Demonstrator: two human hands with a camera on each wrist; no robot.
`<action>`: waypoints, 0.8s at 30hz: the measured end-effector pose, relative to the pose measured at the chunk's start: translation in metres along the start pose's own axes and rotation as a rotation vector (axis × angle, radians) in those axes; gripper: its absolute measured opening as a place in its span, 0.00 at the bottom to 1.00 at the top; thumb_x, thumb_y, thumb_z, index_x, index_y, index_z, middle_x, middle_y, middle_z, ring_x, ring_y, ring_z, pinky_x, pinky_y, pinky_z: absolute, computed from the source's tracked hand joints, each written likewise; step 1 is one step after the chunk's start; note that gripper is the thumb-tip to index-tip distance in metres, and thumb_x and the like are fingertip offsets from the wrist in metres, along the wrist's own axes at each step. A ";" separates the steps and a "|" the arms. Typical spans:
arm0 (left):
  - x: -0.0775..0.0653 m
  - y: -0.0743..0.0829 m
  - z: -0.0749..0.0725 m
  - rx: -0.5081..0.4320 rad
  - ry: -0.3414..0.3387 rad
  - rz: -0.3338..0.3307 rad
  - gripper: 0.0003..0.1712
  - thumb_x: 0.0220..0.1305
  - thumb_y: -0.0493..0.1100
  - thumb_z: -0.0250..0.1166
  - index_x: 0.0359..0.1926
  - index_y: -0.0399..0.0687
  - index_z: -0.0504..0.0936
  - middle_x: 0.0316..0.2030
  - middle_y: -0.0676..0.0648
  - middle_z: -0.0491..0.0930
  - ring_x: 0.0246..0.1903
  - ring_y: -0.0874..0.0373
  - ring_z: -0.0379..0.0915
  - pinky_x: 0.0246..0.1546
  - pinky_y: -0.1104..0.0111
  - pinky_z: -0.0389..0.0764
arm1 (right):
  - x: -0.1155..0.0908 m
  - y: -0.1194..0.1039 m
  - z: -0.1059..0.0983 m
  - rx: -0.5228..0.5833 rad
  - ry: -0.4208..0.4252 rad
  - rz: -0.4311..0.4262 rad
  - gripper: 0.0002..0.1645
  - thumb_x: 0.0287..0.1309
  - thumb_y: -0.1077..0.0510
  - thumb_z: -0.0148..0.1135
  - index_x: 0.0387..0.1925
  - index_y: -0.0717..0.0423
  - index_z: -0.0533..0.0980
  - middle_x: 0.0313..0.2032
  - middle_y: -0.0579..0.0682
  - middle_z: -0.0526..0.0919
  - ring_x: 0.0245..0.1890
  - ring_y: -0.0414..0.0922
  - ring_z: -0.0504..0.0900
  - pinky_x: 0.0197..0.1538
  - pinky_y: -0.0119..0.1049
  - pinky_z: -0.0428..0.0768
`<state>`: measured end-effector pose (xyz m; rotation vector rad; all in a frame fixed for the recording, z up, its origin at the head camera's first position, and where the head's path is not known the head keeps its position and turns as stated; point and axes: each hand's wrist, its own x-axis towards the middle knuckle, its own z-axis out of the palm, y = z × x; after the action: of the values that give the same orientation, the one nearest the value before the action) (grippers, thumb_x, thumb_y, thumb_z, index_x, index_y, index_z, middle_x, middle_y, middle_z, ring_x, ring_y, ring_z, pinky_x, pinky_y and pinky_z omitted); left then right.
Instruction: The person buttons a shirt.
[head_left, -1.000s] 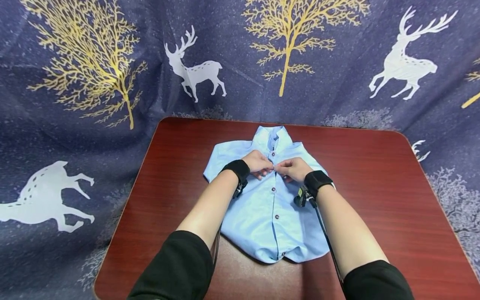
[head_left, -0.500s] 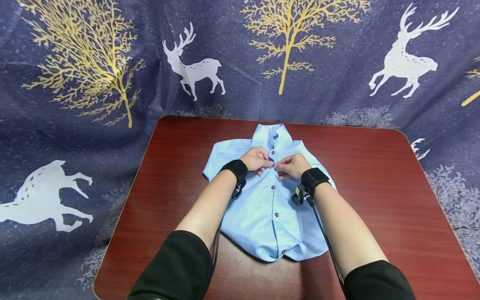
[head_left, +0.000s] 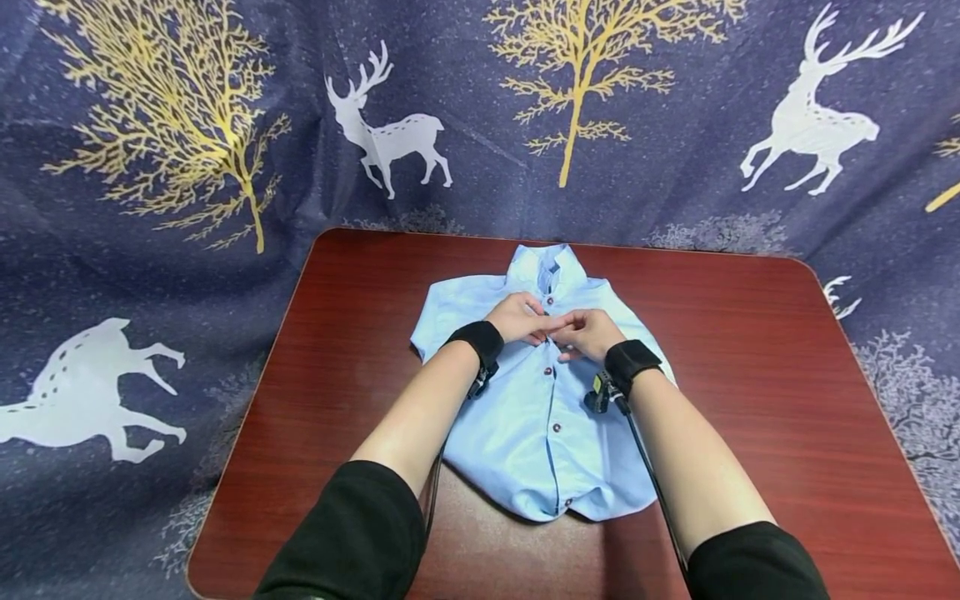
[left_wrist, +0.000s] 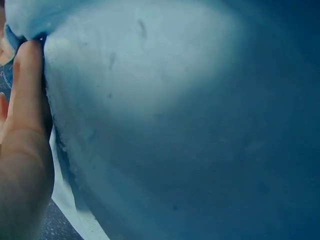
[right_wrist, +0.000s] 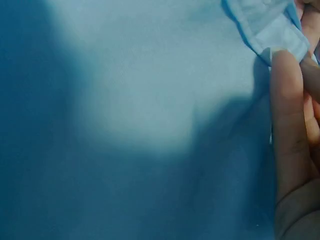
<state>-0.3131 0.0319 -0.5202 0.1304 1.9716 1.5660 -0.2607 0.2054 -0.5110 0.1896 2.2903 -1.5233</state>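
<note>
A light blue short-sleeved shirt [head_left: 506, 433] lies front up, its collar [head_left: 525, 265] toward the far side. Dark buttons [head_left: 557, 427] run down the front placket. My left hand [head_left: 519, 318] and right hand [head_left: 592, 335] meet at the upper placket, fingertips touching or nearly so. In the right wrist view the thumb [right_wrist: 287, 115] and fingers pinch the folded placket edge [right_wrist: 282, 37]. A left digit [left_wrist: 29, 85] lies along the shirt's edge in the left wrist view, its tip at the gathered cloth. The button between the hands is hidden.
The shirt rests on a reddish-brown wooden table [head_left: 757, 400] with rounded far corners. Behind it hangs a dark blue cloth [head_left: 480, 167] printed with deer and trees. Both wrists wear black bands [head_left: 632, 361] with small cameras and trailing cables.
My left thumb and fingers have reached further right, now meeting or overlapping the right fingertips. The right hand stays at the placket. The shirt has barely shifted.
</note>
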 end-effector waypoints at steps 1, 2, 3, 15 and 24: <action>0.000 0.000 0.000 -0.002 0.009 0.009 0.18 0.58 0.41 0.73 0.38 0.40 0.71 0.23 0.43 0.82 0.21 0.57 0.81 0.29 0.67 0.84 | 0.000 0.000 0.000 0.016 -0.005 -0.006 0.15 0.62 0.63 0.65 0.48 0.67 0.78 0.35 0.54 0.84 0.26 0.42 0.85 0.36 0.36 0.85; 0.001 -0.001 0.000 -0.009 0.018 0.020 0.18 0.57 0.40 0.74 0.36 0.41 0.71 0.22 0.44 0.81 0.20 0.57 0.80 0.28 0.68 0.84 | 0.000 0.001 0.000 0.041 -0.008 -0.008 0.15 0.62 0.63 0.65 0.48 0.67 0.78 0.36 0.54 0.84 0.27 0.42 0.85 0.37 0.36 0.85; 0.001 -0.001 -0.001 -0.020 0.027 0.033 0.18 0.57 0.37 0.74 0.35 0.41 0.70 0.22 0.44 0.81 0.19 0.57 0.80 0.27 0.68 0.84 | 0.000 0.001 -0.001 0.069 -0.017 -0.012 0.16 0.62 0.64 0.65 0.50 0.68 0.78 0.36 0.55 0.84 0.29 0.42 0.85 0.39 0.36 0.85; -0.013 0.005 -0.005 0.034 -0.001 0.150 0.14 0.61 0.28 0.66 0.38 0.39 0.68 0.37 0.35 0.85 0.31 0.52 0.83 0.38 0.64 0.84 | 0.001 -0.001 -0.004 0.057 0.026 -0.021 0.16 0.63 0.60 0.65 0.46 0.70 0.79 0.32 0.54 0.86 0.31 0.43 0.86 0.40 0.37 0.85; -0.017 0.008 -0.008 -0.048 0.017 0.011 0.11 0.61 0.35 0.69 0.44 0.34 0.83 0.33 0.39 0.85 0.28 0.54 0.83 0.36 0.65 0.85 | 0.003 -0.002 -0.001 -0.038 0.042 -0.051 0.14 0.67 0.58 0.61 0.43 0.68 0.79 0.30 0.54 0.84 0.28 0.41 0.84 0.38 0.36 0.85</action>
<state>-0.3063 0.0199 -0.5050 0.1099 1.9477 1.6252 -0.2641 0.2055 -0.5102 0.1556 2.3722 -1.5131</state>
